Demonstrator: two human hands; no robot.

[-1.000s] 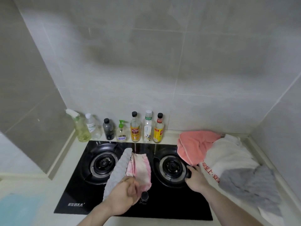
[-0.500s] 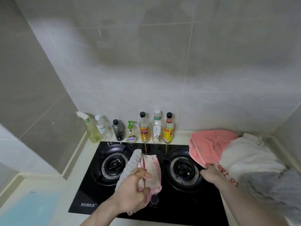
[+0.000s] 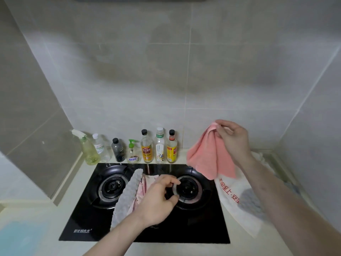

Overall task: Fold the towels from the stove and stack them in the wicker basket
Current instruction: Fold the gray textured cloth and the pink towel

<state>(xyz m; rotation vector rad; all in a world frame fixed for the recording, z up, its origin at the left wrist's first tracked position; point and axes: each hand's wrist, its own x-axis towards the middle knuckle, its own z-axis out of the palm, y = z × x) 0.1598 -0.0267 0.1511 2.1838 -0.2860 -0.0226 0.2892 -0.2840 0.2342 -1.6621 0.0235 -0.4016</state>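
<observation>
1. a row of bottles (image 3: 145, 147), clear plastic and glass, stands on the pale counter (image 3: 46, 211) behind the glossy black stove (image 3: 147, 230).
2. a nubby grey towel (image 3: 127, 194) and a thin pink-white cloth (image 3: 142, 189) lie between the round burners.
3. the left hand (image 3: 156, 200) hovers above them, fingers loosely curled, holding nothing.
4. the right hand (image 3: 232, 137) pinches a corner of the soft coral towel (image 3: 208, 157), which hangs in folds over the right burner's edge.
5. a white printed cloth (image 3: 232, 196) and a grey cloth (image 3: 252, 202) lie under that arm.

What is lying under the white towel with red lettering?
A grey towel shows from under the white towel with red lettering, both on the counter. The right arm covers the rest.
</observation>
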